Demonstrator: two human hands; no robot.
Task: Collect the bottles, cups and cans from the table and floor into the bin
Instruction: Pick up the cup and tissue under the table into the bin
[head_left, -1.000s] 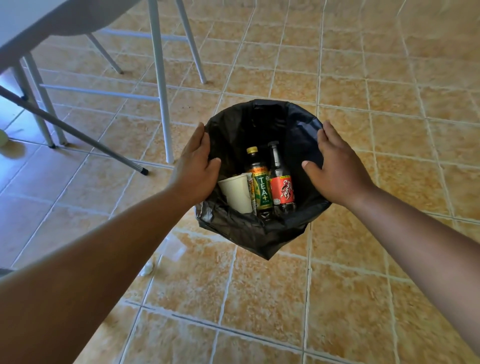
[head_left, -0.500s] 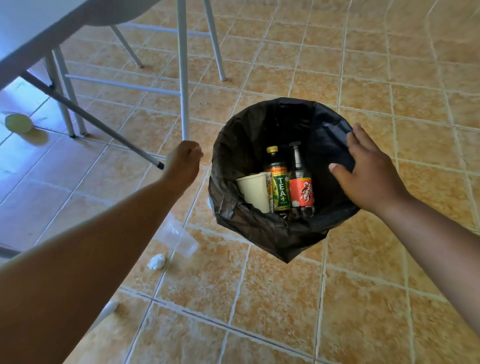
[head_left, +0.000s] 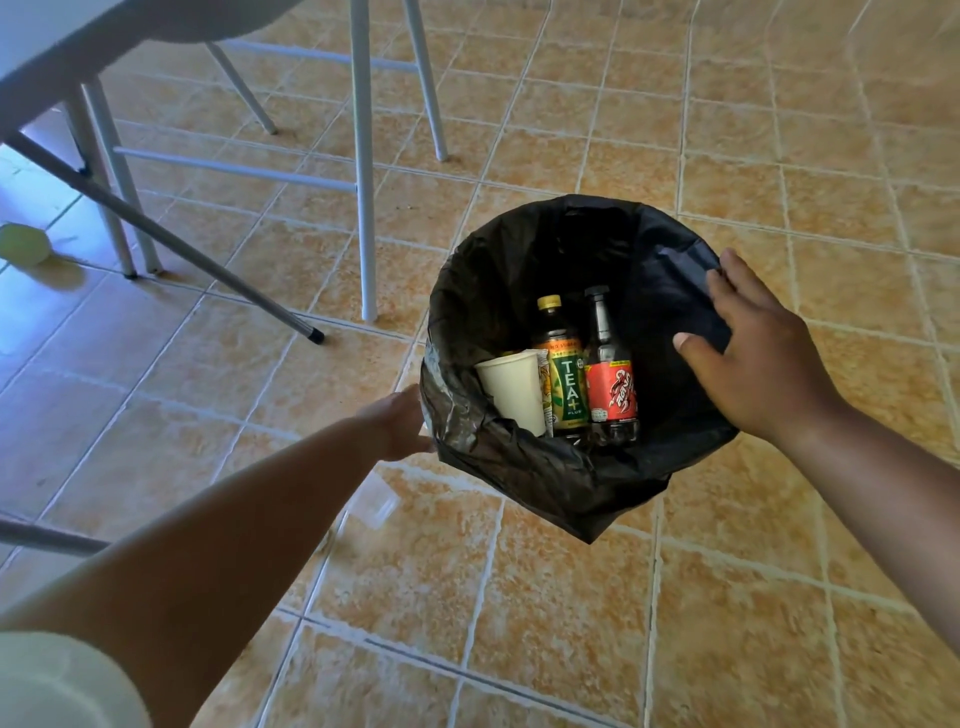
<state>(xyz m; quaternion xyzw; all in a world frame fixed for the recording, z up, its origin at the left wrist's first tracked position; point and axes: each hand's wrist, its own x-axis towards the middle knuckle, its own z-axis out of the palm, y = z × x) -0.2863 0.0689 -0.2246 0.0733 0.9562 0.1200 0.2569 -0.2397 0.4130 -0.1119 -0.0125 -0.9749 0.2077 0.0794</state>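
Note:
The bin (head_left: 675, 244) stands on the tiled floor, lined with a black bag. Inside stand a white paper cup (head_left: 511, 397), a green-labelled tea bottle (head_left: 563, 382) and a red-labelled dark bottle (head_left: 610, 387). My right hand (head_left: 758, 358) lies flat on the bin's right rim, fingers spread, holding nothing. My left hand (head_left: 397, 426) is low against the outside of the bag at the bin's left; its fingers are hidden. A clear plastic cup (head_left: 376, 499) lies on the floor just below that hand, beside my forearm.
White table and chair legs (head_left: 363, 171) stand left of the bin, with a slanted dark-tipped brace (head_left: 171, 244). A pale green round object (head_left: 23, 244) lies on the floor under the table at far left. Something white and blurred (head_left: 57, 680) fills the bottom left corner.
My left hand left the bin's left rim, swung out to the left, then dropped low beside the bag. My right hand stayed on the right rim. The view shifted, so the bin appears further right.

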